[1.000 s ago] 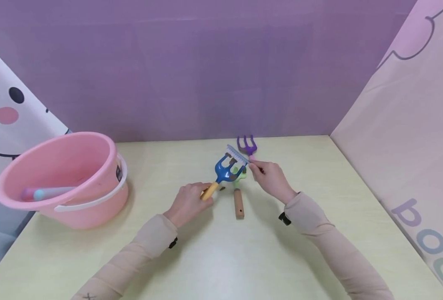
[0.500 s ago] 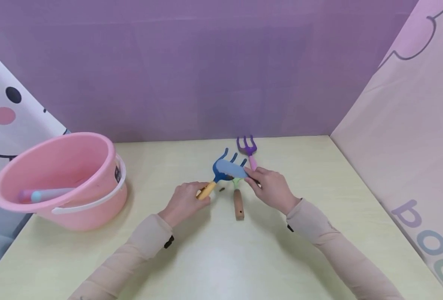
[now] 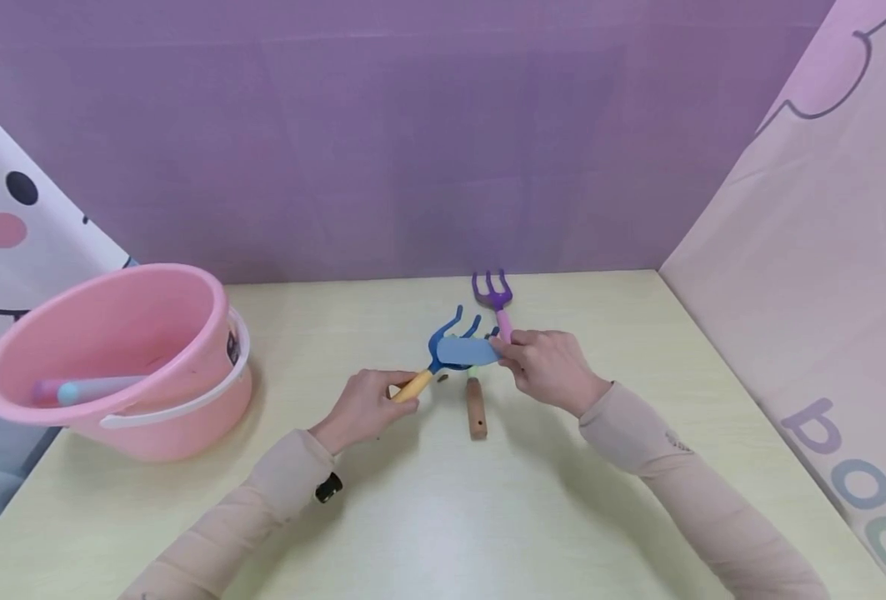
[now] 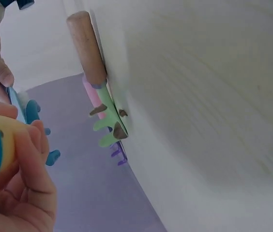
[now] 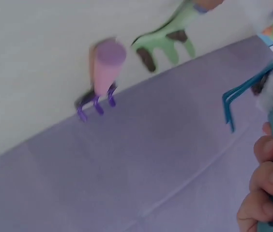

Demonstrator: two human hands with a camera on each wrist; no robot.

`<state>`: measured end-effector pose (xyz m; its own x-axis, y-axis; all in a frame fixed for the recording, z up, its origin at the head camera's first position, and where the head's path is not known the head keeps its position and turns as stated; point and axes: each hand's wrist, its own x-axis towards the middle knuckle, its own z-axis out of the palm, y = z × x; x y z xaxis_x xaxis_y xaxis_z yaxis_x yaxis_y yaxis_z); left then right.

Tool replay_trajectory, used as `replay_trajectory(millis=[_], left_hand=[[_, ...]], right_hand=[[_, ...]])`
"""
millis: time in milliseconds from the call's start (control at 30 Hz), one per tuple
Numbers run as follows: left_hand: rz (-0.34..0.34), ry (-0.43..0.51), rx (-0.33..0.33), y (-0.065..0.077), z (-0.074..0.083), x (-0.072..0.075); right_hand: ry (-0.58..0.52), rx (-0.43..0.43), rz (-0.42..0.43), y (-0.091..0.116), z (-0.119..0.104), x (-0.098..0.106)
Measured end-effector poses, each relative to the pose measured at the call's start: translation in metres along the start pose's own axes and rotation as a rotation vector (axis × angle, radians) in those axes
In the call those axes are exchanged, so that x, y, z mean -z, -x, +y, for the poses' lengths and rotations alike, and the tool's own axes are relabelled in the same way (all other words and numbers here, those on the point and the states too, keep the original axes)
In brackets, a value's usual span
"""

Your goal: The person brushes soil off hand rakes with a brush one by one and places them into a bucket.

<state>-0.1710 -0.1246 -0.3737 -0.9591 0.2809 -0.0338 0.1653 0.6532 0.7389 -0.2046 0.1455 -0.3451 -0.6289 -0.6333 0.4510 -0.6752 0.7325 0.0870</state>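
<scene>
Blue rake in the left hand, blue brush in the right, meeting above the surface.

The left hand (image 3: 370, 406) is clamped round the yellow handle (image 3: 414, 386) of the blue rake (image 3: 434, 345), while the right hand (image 3: 551, 367) grips the blue brush (image 3: 467, 351), its white bristles (image 5: 270, 94) turned to the rake's head beside a dark patch. Below them on the pale surface (image 3: 427, 517) lies a green fork (image 4: 108, 113), brown patches on its prongs and its wooden handle (image 3: 476, 408) pointing towards the person; a small brown bit (image 3: 443, 378) sits near it. Farther back, a purple fork (image 3: 495, 296) with a pink handle lies near the purple backdrop (image 3: 443, 142). At the left stands a pink bucket (image 3: 187, 437), a pink-and-blue rod (image 3: 105, 389) inside.
</scene>
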Motion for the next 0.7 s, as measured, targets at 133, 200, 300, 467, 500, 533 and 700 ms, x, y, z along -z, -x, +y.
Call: replay_trajectory(millis=[133,200,300,467,500,533,700], left_hand=[[-0.03,0.034,0.043,0.002,0.0,0.0],[-0.044,0.038,0.045,0.003,-0.001,0.0],[-0.049,0.022,0.027,0.003,-0.002,-0.002],[-0.016,-0.05,-0.008,0.003,-0.004,0.0],[-0.01,-0.068,-0.013,0.002,-0.004,0.001],[-0.008,-0.082,-0.015,0.002,-0.003,0.003],[-0.004,-0.144,-0.055,0.001,-0.004,0.01]], right_hand=[[0.066,0.096,0.101,-0.002,0.005,-0.002],[0.078,0.119,0.147,-0.002,0.005,-0.005],[0.051,0.102,0.164,-0.001,0.005,-0.008],[-0.142,-0.055,0.02,0.002,0.004,-0.004],[-0.183,-0.089,-0.013,0.002,0.005,-0.002],[-0.22,-0.118,-0.047,0.003,0.005,0.001],[-0.328,-0.171,-0.18,0.002,0.01,0.012]])
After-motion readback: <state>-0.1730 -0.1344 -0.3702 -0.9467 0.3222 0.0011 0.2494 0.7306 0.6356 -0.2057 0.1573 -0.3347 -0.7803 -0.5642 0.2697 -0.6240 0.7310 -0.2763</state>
